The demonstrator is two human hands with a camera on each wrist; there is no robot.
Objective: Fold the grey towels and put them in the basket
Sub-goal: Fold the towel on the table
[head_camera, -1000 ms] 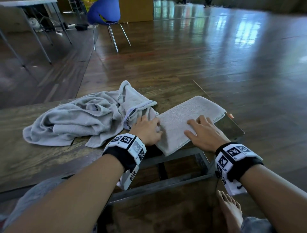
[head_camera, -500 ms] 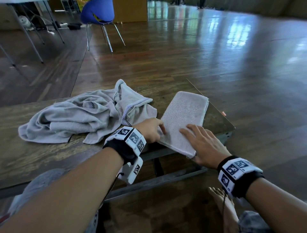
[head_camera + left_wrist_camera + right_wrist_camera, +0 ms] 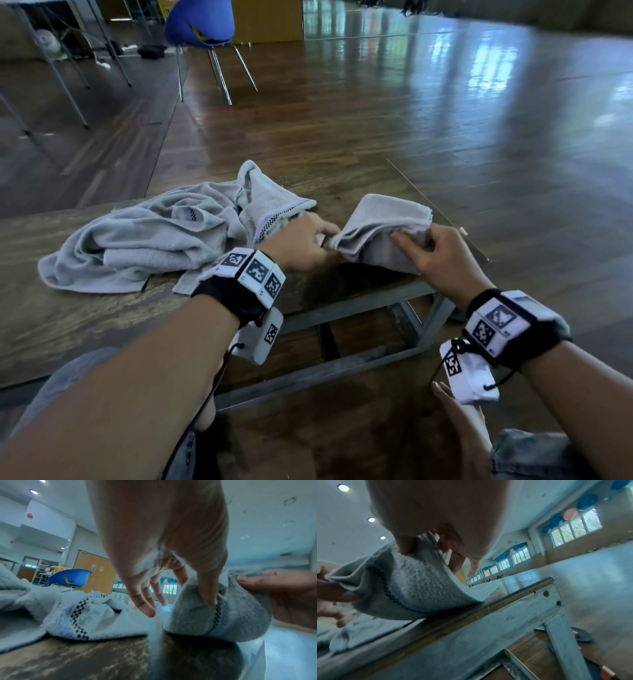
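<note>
Fingers of the left hand: pinched on the near-left corner of the folded towel; thumb pressed into the cloth beside its dark stitched band, the other fingers loosely spread beyond it, as the left wrist view showed.

Fingers of the right hand: curled round the towel's near-right edge, thumb under, the rest on top.

Folded towel: grey, several layers, held between the two sets of fingers. Its near end was raised off the counter; its far end lay on the counter top beyond the fingers, near the right corner.

Loose towel: grey, crumpled, unfolded, with a checked border. It lay on the counter to the left of the left fingers, its nearest flap just beside that hand; whether it touched the hand could not be told.

Counter: worn wood top on a grey metal frame, the frame below both hands.

Wrist bands: black, with white marker blocks, one on each wrist.

Chair: blue, metal legs, well beyond the fingers on the wooden floor.

Bare foot: below the right wrist, on the floor.
</note>
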